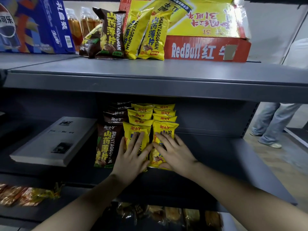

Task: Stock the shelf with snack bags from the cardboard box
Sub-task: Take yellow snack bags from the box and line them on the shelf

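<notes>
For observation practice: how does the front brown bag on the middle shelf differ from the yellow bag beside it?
The brown bag is dark with yellow lettering; the yellow bag is bright yellow. The brown bag is untouched; the left hand lies flat on the yellow bag. Both stand upright, fronting their rows.

I get bright light on the upper shelf [150,70], deep shadow beneath it mid-frame; wide-angle bending at the edges, bottom of frame soft and dim.
</notes>
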